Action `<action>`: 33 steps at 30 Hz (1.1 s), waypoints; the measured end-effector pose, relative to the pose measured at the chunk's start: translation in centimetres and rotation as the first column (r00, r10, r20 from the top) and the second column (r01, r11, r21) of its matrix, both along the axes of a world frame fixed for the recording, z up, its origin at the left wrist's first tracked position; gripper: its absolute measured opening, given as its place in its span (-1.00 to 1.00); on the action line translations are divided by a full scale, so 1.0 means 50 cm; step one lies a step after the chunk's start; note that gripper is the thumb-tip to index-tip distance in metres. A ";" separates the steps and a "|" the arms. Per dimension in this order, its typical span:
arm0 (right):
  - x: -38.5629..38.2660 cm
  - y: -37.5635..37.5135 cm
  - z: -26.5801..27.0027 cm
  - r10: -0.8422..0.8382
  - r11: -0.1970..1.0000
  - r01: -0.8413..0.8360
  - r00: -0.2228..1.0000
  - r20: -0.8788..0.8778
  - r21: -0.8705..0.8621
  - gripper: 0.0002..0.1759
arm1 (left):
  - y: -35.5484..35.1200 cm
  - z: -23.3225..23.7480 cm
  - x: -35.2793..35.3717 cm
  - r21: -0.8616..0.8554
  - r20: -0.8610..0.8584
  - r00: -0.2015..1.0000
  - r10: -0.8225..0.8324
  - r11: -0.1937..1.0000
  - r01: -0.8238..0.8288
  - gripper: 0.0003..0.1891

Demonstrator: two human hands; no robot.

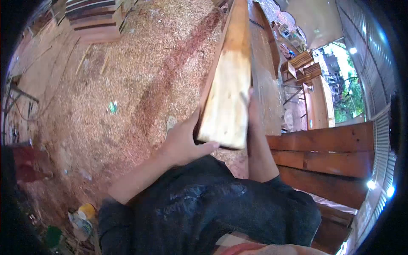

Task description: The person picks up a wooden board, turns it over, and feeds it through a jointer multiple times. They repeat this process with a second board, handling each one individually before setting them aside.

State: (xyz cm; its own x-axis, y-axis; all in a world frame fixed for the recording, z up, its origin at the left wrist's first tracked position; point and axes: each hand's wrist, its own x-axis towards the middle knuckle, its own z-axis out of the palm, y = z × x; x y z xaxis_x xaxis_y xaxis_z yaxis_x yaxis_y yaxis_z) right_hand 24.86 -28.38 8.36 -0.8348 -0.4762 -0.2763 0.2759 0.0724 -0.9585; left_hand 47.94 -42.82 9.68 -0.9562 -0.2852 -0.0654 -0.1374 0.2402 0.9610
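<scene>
A long wooden beam (227, 91) stretches away from my body, pale at the near end and darker orange-brown farther off. Around the left side of its near end, my left hand (187, 138) is closed, with the thumb lying along the bottom edge of the end. On the beam's right side, my right hand (254, 117) grips it, most of its fingers hidden by the wood. The beam's far end runs out of the top of the view.
Wood shavings (140, 72) cover the floor at left. Stacked brown boards (323, 146) lie at right beside a corrugated metal wall (384, 161). A stack of planks (93, 21) stands at upper left. A wooden bench (318, 102) and short beams (308, 72) are beyond the boards.
</scene>
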 end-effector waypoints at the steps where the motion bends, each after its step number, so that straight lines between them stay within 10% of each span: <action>1: -0.016 0.047 0.018 0.076 0.988 -0.059 0.990 0.116 -0.140 -0.11 | 0.018 0.062 0.033 -0.001 -0.130 0.991 0.012 1.000 -0.012 0.13; 4: 0.120 0.098 0.199 0.294 0.807 -0.133 0.936 0.196 -0.575 -0.07 | 0.083 0.160 0.074 -0.051 -0.627 0.771 0.115 0.981 -0.188 0.03; 6: 0.186 0.112 0.296 0.304 0.703 -0.165 0.949 0.083 -0.692 -0.05 | 0.128 0.265 0.116 0.333 -0.586 0.803 0.110 0.936 0.115 -0.17; 11: 0.196 0.178 0.315 0.491 0.389 -0.408 0.850 -0.189 -0.826 -0.25 | 0.210 0.335 0.185 0.400 -0.669 0.713 0.210 0.910 0.107 -0.46; 16: 0.222 0.211 0.328 0.369 0.622 -0.266 0.929 -0.024 -0.737 -0.34 | 0.255 0.318 0.198 0.353 -0.672 0.706 0.223 0.935 0.040 -0.38; 19: 0.241 0.221 0.322 0.509 0.371 -0.384 0.846 -0.161 -0.846 -0.35 | 0.275 0.320 0.191 0.371 -0.695 0.664 0.278 0.929 -0.001 -0.22; 30: 0.214 0.359 0.345 0.397 0.750 -0.245 0.910 0.122 -0.614 -0.23 | 0.403 0.314 0.151 0.499 -0.564 0.793 0.232 0.860 0.103 -0.06; 33: 0.173 0.464 0.286 0.206 0.919 -0.080 0.933 0.294 -0.387 -0.23 | 0.513 0.214 0.136 0.227 -0.508 0.842 0.183 0.971 -0.075 -0.16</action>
State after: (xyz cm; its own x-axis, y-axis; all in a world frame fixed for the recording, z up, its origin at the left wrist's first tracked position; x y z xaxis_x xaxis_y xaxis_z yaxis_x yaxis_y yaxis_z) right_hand 33.53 -5.18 22.68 -0.6443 -0.7023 -0.3027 0.5871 -0.2005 -0.7843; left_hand 54.73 -17.18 20.37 -0.8185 -0.4422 0.3668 0.3806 0.0611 0.9227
